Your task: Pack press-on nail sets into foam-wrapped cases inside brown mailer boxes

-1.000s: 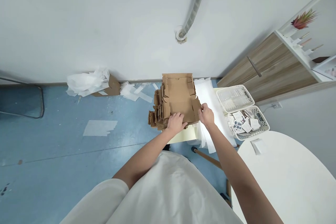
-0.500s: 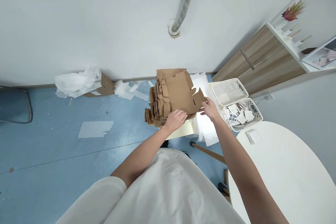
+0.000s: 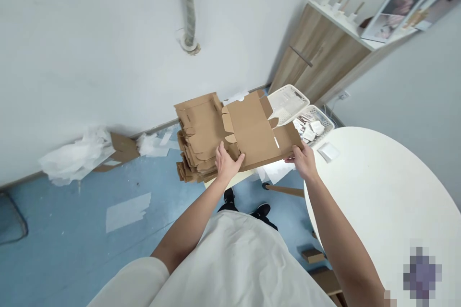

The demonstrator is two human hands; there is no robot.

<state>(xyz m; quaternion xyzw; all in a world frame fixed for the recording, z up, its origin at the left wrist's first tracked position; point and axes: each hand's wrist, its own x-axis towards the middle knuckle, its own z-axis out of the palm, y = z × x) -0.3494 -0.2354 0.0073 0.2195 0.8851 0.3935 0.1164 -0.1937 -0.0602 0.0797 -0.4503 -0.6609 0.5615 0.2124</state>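
An unfolded flat cardboard box [image 3: 252, 127] with cut flaps is lifted off to the right of a pile. My right hand [image 3: 304, 159] pinches its lower right corner. At the box's lower left edge is my left hand [image 3: 228, 162], thumb and fingers spread apart; they touch the cardboard around the pile's front. The stack of flat cardboard boxes [image 3: 207, 139] lies uneven, its flaps sticking out on the left side.
Right of the box stand two white plastic baskets [image 3: 288, 85], the nearer one holding small packets. A round white table [image 3: 374, 192] takes up the right side, with a small white packet [image 3: 328, 152] on it. White wrapping sheets [image 3: 81, 153] and a carton [image 3: 122, 148] lie along the wall.
The top flat box has come off the stack and moved right with my right hand. My left hand has spread its fingers. The view has turned toward the right.
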